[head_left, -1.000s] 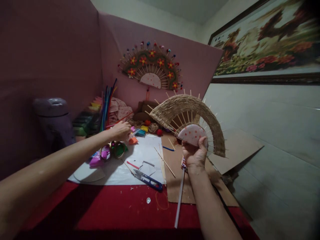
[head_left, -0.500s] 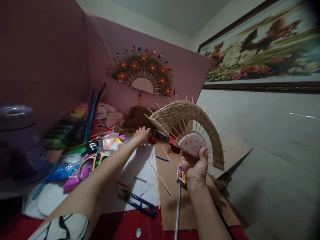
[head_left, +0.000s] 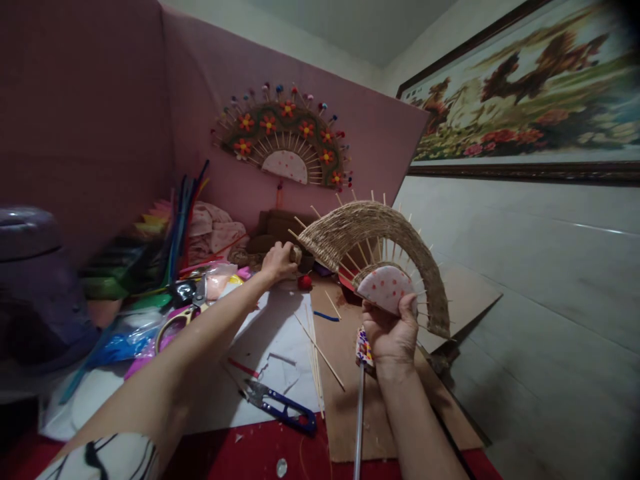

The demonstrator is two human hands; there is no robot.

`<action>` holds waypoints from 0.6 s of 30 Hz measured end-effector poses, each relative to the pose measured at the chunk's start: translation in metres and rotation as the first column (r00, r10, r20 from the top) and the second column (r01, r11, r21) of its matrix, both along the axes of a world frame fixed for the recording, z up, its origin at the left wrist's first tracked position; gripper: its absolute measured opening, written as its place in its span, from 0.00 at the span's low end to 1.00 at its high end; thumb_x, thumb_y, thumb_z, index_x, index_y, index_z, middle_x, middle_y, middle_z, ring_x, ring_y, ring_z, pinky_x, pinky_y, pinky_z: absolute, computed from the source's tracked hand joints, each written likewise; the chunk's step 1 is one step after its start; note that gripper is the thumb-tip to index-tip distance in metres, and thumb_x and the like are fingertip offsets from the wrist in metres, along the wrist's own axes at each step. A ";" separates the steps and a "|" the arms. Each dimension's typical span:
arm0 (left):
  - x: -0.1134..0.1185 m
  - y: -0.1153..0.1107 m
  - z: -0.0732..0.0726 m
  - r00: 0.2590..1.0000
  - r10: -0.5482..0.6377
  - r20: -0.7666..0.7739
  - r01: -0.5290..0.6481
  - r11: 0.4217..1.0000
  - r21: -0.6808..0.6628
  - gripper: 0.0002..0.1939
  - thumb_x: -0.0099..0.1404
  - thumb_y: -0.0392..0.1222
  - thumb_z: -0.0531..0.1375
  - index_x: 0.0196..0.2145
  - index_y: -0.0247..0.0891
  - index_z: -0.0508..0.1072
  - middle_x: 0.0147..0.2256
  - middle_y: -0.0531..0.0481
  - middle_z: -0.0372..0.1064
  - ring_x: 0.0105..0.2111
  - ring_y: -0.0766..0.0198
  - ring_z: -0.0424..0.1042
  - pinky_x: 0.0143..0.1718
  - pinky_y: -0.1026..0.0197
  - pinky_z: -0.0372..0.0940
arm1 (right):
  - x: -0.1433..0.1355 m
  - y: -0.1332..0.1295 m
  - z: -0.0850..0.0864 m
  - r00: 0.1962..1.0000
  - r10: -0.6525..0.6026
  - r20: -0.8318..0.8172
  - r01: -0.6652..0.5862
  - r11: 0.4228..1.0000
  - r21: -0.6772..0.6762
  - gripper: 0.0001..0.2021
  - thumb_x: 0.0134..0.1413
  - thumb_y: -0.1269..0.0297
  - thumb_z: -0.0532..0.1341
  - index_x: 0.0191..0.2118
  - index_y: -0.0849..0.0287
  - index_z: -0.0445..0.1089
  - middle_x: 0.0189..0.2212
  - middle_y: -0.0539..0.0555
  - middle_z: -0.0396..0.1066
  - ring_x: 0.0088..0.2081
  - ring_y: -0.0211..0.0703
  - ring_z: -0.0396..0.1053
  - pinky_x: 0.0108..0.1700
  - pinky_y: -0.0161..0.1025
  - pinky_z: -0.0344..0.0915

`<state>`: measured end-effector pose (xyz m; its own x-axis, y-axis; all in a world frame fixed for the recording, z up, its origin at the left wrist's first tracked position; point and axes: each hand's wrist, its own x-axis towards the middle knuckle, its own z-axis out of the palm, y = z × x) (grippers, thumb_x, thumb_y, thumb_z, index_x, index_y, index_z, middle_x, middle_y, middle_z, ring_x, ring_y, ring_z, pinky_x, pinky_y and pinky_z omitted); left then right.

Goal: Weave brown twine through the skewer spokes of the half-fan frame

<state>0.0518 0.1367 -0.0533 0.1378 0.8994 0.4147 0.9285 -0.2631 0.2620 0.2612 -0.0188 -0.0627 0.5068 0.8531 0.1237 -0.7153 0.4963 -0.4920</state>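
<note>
My right hand point(head_left: 393, 330) grips a half-round woven fan point(head_left: 367, 220) by its white, red-dotted base, with the thumb in front. Thin sticks poke out past the fan's brown twine band. At the back of the work surface, my left hand point(head_left: 280, 261) is closed around a small tan roll point(head_left: 297, 255), perhaps twine; the fingers hide most of it. A red ball point(head_left: 305, 283) lies just right of that hand. Below the fan is a glue gun or similar tool with a flowered body point(head_left: 364, 348) and a clear stick point(head_left: 359, 420).
Blue thread snips point(head_left: 283, 405) and thin sticks point(head_left: 320, 353) lie on white paper and brown cardboard point(head_left: 350, 433). Gold-handled scissors point(head_left: 173, 330) rest among bagged materials at left. A finished flowered fan point(head_left: 287, 137) hangs on the pink panel. A purple container point(head_left: 35, 287) stands far left.
My left hand has lifted slightly and drawn a little left, and the tan roll now shows in its fingers. The red ball beside it is more exposed. My right hand holds the fan nearly still.
</note>
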 end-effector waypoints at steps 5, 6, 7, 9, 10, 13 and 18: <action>-0.021 -0.019 0.011 0.998 -0.008 0.059 0.007 1.000 0.012 0.28 0.55 0.48 0.55 0.52 0.37 0.60 0.45 0.40 0.61 0.44 0.52 0.67 0.41 0.58 0.63 | 0.002 0.002 -0.001 1.000 0.020 -0.023 -0.019 1.000 0.018 0.18 0.36 0.52 0.68 0.35 0.52 0.70 0.30 0.46 0.74 0.32 0.41 0.71 0.28 0.38 0.67; -0.024 -0.024 0.011 0.998 -0.023 0.058 0.022 1.000 0.007 0.28 0.55 0.48 0.56 0.52 0.37 0.60 0.45 0.41 0.61 0.44 0.53 0.67 0.41 0.58 0.63 | 0.003 0.002 0.000 0.999 0.018 -0.031 -0.017 0.999 0.030 0.18 0.35 0.52 0.69 0.35 0.52 0.70 0.29 0.46 0.74 0.32 0.41 0.71 0.28 0.39 0.67; -0.026 -0.030 0.010 0.998 -0.041 0.054 0.041 0.999 0.001 0.28 0.54 0.47 0.56 0.52 0.37 0.61 0.45 0.41 0.61 0.43 0.54 0.68 0.41 0.59 0.63 | 0.004 0.002 0.000 0.999 0.012 -0.037 -0.010 0.999 0.041 0.18 0.35 0.52 0.69 0.35 0.52 0.70 0.29 0.46 0.74 0.32 0.41 0.71 0.28 0.39 0.67; -0.028 -0.040 0.006 0.996 -0.078 0.035 0.078 0.997 -0.016 0.28 0.53 0.46 0.57 0.52 0.39 0.62 0.45 0.43 0.62 0.43 0.56 0.68 0.40 0.61 0.63 | 0.006 0.001 0.000 0.999 -0.012 -0.046 0.015 0.999 0.049 0.18 0.34 0.52 0.69 0.34 0.52 0.69 0.28 0.45 0.74 0.31 0.41 0.71 0.29 0.40 0.68; -0.028 -0.045 0.004 0.995 -0.096 0.022 0.097 0.995 -0.026 0.28 0.52 0.46 0.58 0.51 0.40 0.63 0.44 0.44 0.62 0.42 0.56 0.68 0.40 0.61 0.63 | 0.007 0.000 0.000 0.999 -0.024 -0.049 0.026 0.999 0.046 0.18 0.33 0.52 0.70 0.34 0.52 0.69 0.28 0.45 0.73 0.31 0.41 0.71 0.29 0.40 0.68; -0.024 -0.057 -0.004 0.990 -0.137 -0.025 0.136 0.989 -0.056 0.26 0.52 0.46 0.59 0.50 0.43 0.65 0.43 0.46 0.64 0.41 0.57 0.69 0.39 0.62 0.63 | 0.008 0.000 -0.001 0.999 -0.028 -0.030 0.029 0.999 0.046 0.19 0.33 0.52 0.70 0.34 0.52 0.69 0.28 0.45 0.73 0.31 0.41 0.71 0.28 0.40 0.68; -0.014 -0.061 -0.014 0.992 -0.102 -0.079 0.097 0.993 -0.065 0.25 0.54 0.48 0.59 0.50 0.44 0.64 0.45 0.44 0.65 0.42 0.55 0.69 0.39 0.59 0.61 | 0.006 0.000 -0.003 1.000 0.011 0.005 -0.011 0.998 0.066 0.19 0.33 0.52 0.70 0.34 0.52 0.69 0.28 0.45 0.73 0.31 0.40 0.71 0.28 0.38 0.68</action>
<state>0.0382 0.0760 -0.0673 0.2595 0.9027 0.3432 0.9174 -0.3414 0.2045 0.2674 -0.0185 -0.0657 0.4966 0.8486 0.1824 -0.7187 0.5198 -0.4618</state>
